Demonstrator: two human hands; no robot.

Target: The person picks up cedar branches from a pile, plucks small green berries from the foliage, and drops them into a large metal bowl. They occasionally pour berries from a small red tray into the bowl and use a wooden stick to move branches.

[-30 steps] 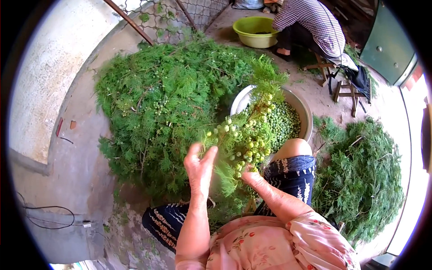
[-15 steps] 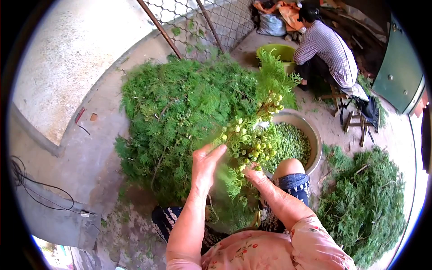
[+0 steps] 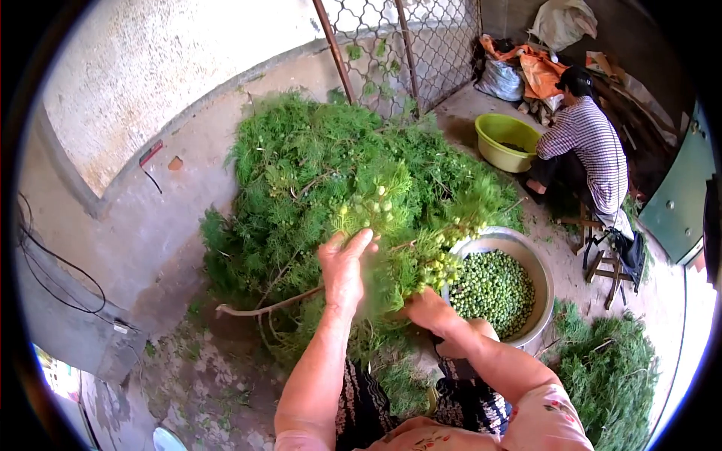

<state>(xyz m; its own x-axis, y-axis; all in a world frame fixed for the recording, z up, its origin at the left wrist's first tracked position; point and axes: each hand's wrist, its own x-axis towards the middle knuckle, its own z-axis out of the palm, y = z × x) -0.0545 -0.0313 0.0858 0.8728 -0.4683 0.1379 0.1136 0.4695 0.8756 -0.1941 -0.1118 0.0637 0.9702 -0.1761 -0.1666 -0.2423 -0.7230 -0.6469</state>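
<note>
A leafy evergreen branch (image 3: 444, 264) with pale green cones spreads in front of me, its foliage partly blurred. My left hand (image 3: 344, 272) is closed around it, thumb up, and a bare woody stem (image 3: 271, 306) sticks out to the left below. Lower right, my right hand (image 3: 430, 310) is closed at the branch's edge, close to the cones; its fingertips are hidden in the greenery. Just beyond that hand stands a wide metal basin (image 3: 543, 279), holding many small green cones (image 3: 492, 293).
A large heap of cut branches (image 3: 301, 165) lies ahead, with a smaller pile (image 3: 609, 376) at right. Another person (image 3: 590, 143) sits by a yellow-green tub (image 3: 500, 154). A wooden stool (image 3: 611, 276), metal lattice (image 3: 444, 45) and black cable (image 3: 64, 263) are around.
The view has shifted, showing more of the far right corner. The branch has tilted down toward the basin, and its woody stem now shows at left. Both hands stay at the branch.
</note>
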